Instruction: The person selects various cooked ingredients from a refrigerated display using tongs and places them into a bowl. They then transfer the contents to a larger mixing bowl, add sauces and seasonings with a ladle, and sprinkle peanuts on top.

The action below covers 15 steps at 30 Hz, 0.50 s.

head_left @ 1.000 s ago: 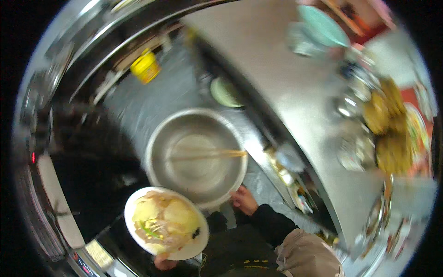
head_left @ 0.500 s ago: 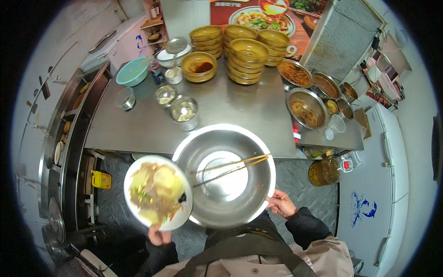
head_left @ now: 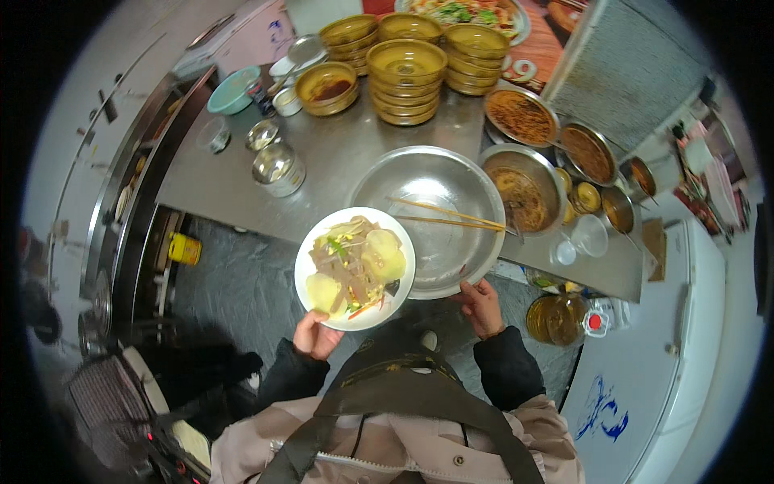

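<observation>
My left hand (head_left: 317, 335) grips the near-left rim of a white plate (head_left: 401, 278), which it holds in front of the counter. Food (head_left: 351, 266) covers the plate: pale yellow slices, brownish strips, bean sprouts and bits of green and red. My right hand (head_left: 481, 308) is closed on the near-right rim of a large steel mixing bowl (head_left: 375, 181). Two long wooden chopsticks (head_left: 451, 218) lie across that bowl, their ends over its right rim. The plate overlaps the bowl's left side and hides part of it.
Stacks of brown-yellow bowls (head_left: 405, 64) stand at the back of the steel counter (head_left: 322, 202). Pans of sauce (head_left: 516, 198) crowd its right end. Small metal tins (head_left: 278, 169) and a teal basin (head_left: 234, 91) sit to the left. An oil jug (head_left: 556, 320) is on the floor at right.
The plate has moved right and away from me, now overlapping the bowl's left side. The mixing bowl has shifted right and farther onto the counter. Both hands keep their grips.
</observation>
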{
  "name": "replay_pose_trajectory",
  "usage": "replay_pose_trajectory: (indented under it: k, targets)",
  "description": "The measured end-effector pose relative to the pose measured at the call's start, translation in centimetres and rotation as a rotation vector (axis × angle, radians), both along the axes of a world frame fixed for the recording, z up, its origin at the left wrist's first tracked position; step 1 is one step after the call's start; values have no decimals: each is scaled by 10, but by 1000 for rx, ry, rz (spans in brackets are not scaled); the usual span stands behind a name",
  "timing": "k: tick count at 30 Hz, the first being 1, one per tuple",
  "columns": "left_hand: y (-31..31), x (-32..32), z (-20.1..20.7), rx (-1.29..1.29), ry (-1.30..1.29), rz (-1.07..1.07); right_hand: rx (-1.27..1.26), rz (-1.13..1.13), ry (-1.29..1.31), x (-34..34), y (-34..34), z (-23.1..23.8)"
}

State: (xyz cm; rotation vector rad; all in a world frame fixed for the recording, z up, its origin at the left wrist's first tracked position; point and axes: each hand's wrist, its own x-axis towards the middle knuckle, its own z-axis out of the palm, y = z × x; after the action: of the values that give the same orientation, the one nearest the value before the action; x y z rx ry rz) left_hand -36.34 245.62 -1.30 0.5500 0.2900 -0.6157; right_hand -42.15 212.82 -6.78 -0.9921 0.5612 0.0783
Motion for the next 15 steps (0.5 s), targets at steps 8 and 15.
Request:
replay_pose_trajectory:
  k: [8, 15]
  targets:
    - [-6, 47, -17, 300, -227, 50, -556, 8, 64, 50, -35, -10]
    - [-27, 80, -1, 436, -137, 90, -1904, 122, -452, 135, -94, 20]
